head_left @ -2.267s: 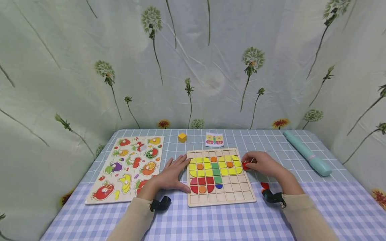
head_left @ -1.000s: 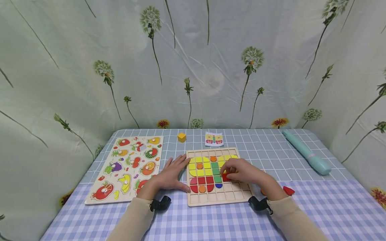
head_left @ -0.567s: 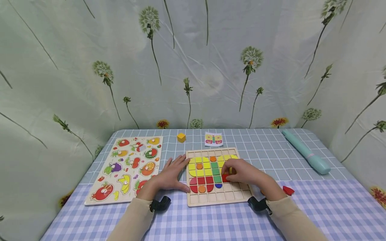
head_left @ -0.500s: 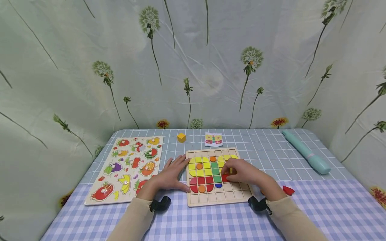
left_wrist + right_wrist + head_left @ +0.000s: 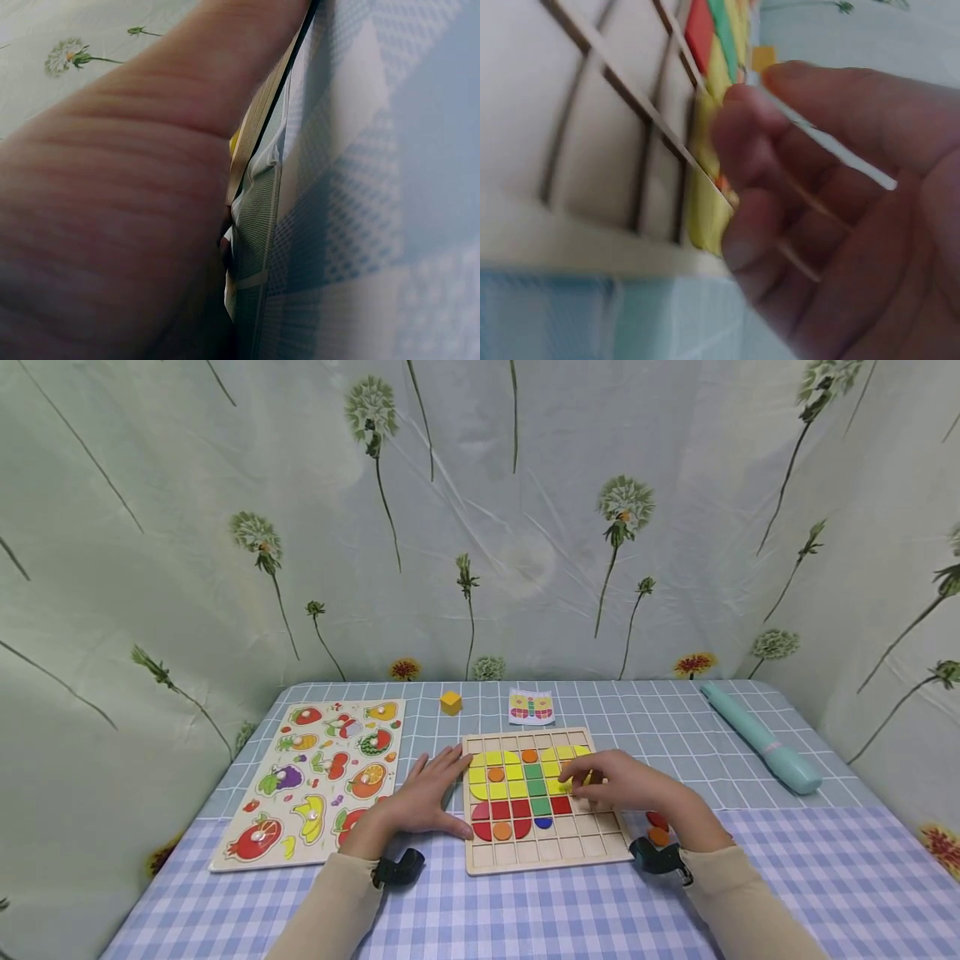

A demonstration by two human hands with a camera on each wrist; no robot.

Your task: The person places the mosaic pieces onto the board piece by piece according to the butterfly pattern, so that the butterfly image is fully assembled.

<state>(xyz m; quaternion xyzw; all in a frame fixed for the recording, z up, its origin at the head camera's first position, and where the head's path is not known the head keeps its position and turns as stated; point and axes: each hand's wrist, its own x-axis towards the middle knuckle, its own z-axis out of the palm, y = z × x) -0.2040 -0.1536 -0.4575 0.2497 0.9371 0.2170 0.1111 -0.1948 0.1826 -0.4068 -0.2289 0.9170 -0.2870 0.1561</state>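
Observation:
A wooden grid board (image 5: 570,853) lies mid-table with yellow, red, orange, green and blue flat tiles in its cells. My left hand (image 5: 423,797) rests at the board's left edge, fingers spread. Above the right yellow tiles (image 5: 552,768) hovers my right hand (image 5: 630,781), its fingers loosely bent. The right wrist view shows these fingers (image 5: 742,142) blurred, with no tile visible between them. A red square tile (image 5: 561,805) sits in a cell right of the green column (image 5: 536,789), apart from the fingertips. The right hand hides some yellow tiles.
Beside the right wrist lie an orange round tile (image 5: 658,836) and a red tile (image 5: 657,819). A fruit puzzle board (image 5: 307,781) is at left. Behind the grid stand a yellow cube (image 5: 451,702) and a butterfly picture card (image 5: 531,707). A teal long object (image 5: 761,739) lies at right.
My right hand has let go of the red square tile and drawn back to the right. The tile stays in its cell. My left hand has not moved.

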